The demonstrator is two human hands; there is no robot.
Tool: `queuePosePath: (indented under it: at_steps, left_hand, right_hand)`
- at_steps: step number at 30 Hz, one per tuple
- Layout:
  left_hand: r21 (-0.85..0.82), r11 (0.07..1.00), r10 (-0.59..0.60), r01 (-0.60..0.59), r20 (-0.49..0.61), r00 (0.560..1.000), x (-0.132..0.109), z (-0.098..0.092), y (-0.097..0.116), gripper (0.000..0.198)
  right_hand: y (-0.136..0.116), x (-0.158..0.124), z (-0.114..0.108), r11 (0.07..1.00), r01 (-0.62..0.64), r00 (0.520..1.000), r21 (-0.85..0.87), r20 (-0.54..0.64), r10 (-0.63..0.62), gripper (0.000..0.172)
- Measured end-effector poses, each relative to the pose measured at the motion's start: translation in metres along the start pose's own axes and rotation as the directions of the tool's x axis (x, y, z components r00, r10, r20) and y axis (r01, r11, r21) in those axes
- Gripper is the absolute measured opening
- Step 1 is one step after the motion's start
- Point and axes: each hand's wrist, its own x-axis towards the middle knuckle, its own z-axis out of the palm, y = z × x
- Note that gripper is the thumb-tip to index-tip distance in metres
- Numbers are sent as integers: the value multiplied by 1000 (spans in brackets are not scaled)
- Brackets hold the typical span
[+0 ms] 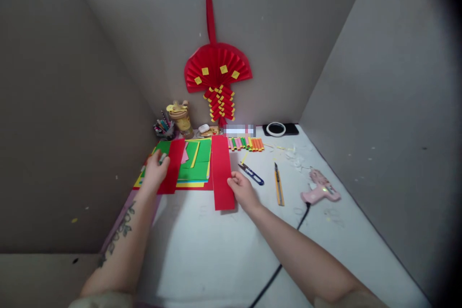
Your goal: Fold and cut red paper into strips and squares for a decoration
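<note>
My right hand point(242, 191) pinches the right edge of a long red paper strip point(221, 171), held upright over the near edge of the paper stack. On the left, my left hand point(156, 169) is closed at a second red paper strip point(175, 168), gripping its left side. A small pale thing shows at its fingertips, too small to name. Between the two strips lies a stack of coloured sheets, with green paper point(197, 173) uppermost and yellow, blue and red edges below. Smaller pink and yellow pieces rest on top.
Right of my right hand lie thread snips point(251, 173), a yellow utility knife point(279, 185) and a pink glue gun point(320, 187) with a black cord. Rolled paper tubes point(247, 144), a phone point(291, 129), a cup point(181, 120) and a pen holder point(164, 128) line the back. A red fan decoration point(218, 65) hangs behind.
</note>
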Motion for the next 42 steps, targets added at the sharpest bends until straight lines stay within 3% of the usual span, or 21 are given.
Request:
queuePosePath:
  at_steps: [1, 2, 4, 5, 7, 10, 14, 17, 21, 27, 30, 34, 42]
  left_hand:
    - [-51, 999, 12, -10, 46, 999, -13, 12, 0, 52]
    - [-116, 991, -36, 60, 204, 978, -29, 25, -2, 52]
    - [-169, 936, -162, 309, 573, 803, -60, 52, -8, 54]
    - [-194, 903, -172, 384, 656, 735, -73, 63, -11, 51]
    - [-281, 848, -137, 450, 703, 698, -87, 78, -19, 44]
    - [-374, 807, -107, 457, 668, 736, -80, 81, -31, 39]
    - [-436, 775, -85, 457, 644, 760, -62, 72, -44, 40]
    - [-459, 754, -65, 470, 660, 748, -61, 71, -49, 41]
    - [-447, 761, -59, 471, 675, 735, -69, 76, -51, 42]
    - [-465, 735, -42, 494, 696, 717, -78, 79, -48, 45]
    - [-465, 788, 29, 404, 683, 730, -83, 80, -48, 48]
    - [-411, 881, 86, 236, 629, 773, -91, 84, -50, 42]
    - [-270, 949, 33, 163, 599, 800, -99, 90, -52, 32]
  right_hand:
    - [0, 0, 0, 1000, 1, 1000, -7, 6, -1, 24]
    - [1, 0, 0, 1000, 3, 1000, -17, 17, -3, 24]
    - [1, 0, 0, 999, 12, 999, -48, 50, -10, 24]
    - [2, -1, -1, 997, 21, 998, -75, 64, -16, 24]
    - [2, -2, -3, 986, 48, 998, -159, 55, -40, 24]
    - [2, -4, -7, 918, 168, 985, -358, 28, -169, 26]
    - [1, -5, -10, 691, 446, 893, -568, 228, -389, 37]
    - [2, -2, -10, 631, 518, 852, -578, 290, -435, 27]
    - [0, 4, -7, 724, 425, 903, -543, 199, -381, 13]
    - [0, 7, 0, 831, 235, 960, -504, -11, -278, 30]
    - [3, 5, 2, 871, 141, 978, -470, -72, -197, 32]
    - [4, 2, 2, 874, 139, 974, -466, -97, -206, 34]
    - [0, 2, 4, 888, 222, 952, -402, -107, -287, 29]
